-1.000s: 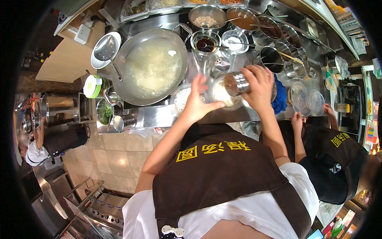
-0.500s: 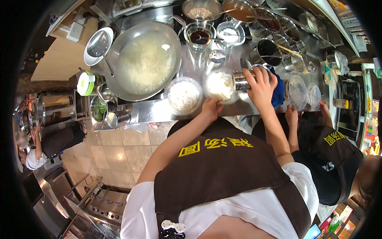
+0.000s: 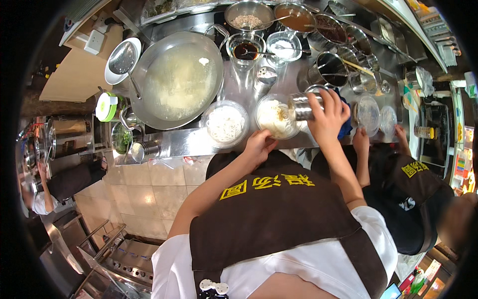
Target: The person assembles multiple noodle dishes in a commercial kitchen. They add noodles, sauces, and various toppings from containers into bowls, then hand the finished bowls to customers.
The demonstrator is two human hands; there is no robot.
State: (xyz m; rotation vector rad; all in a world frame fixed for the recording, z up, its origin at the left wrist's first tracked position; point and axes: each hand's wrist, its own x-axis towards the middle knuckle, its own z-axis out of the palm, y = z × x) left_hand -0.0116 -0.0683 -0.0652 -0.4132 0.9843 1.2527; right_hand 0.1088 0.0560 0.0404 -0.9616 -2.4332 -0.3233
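Observation:
My right hand (image 3: pixel 328 112) is wrapped round a metal shaker can (image 3: pixel 301 106). The can is tipped on its side, its mouth over a clear round plastic bowl (image 3: pixel 294 133) of white food (image 3: pixel 275 124). A yellowish-brown sprinkling lies on the food below the can. My left hand (image 3: pixel 261 147) is closed with curled fingers at the bowl's near-left rim; part of its grip is hidden. To the left stands a second clear plastic bowl (image 3: pixel 206 132) filled with white noodle-like strips (image 3: pixel 225 123).
A large wok (image 3: pixel 137 94) of cloudy liquid stands left. Behind are a dark-sauce bowl (image 3: pixel 247 50), a white-powder bowl (image 3: pixel 285 47) and several metal pots. On the right, a co-worker's hands (image 3: pixel 361 139) hold clear lids (image 3: pixel 368 114). A green-lidded jar (image 3: pixel 105 105) stands far left.
The shaker has shifted slightly left over the bowl, and more yellowish-brown sprinkling shows on the white food. My left hand has moved slightly left and down, staying by the rim.

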